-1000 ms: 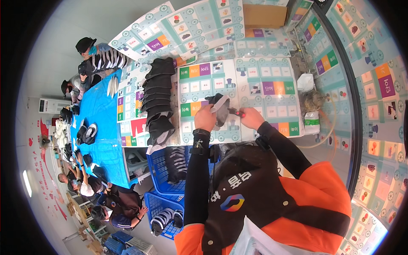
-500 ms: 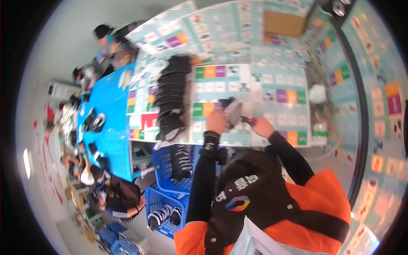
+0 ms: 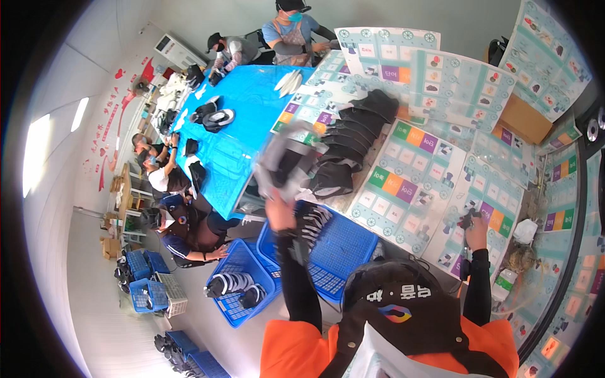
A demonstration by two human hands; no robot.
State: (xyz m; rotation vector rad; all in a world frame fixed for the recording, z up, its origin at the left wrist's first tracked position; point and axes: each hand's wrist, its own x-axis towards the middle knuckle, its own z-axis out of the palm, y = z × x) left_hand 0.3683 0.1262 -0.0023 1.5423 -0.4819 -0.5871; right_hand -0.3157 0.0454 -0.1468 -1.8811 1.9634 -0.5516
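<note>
Left hand [image 3: 279,211] raised and closed, right hand [image 3: 477,222] clenched, arms apart

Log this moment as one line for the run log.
left hand: holds blurred grey shoe upper over blue crate | right hand: grips dark tool | black uppers: stacked on table

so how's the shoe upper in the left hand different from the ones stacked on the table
The shoe upper in the left hand is lifted off the table and motion-blurred; the stacked uppers lie still on it. The held one looks grey with a dark inside; the stacked ones look almost wholly black. It is single; they overlap in a row. Both seem the same kind of part.
</note>
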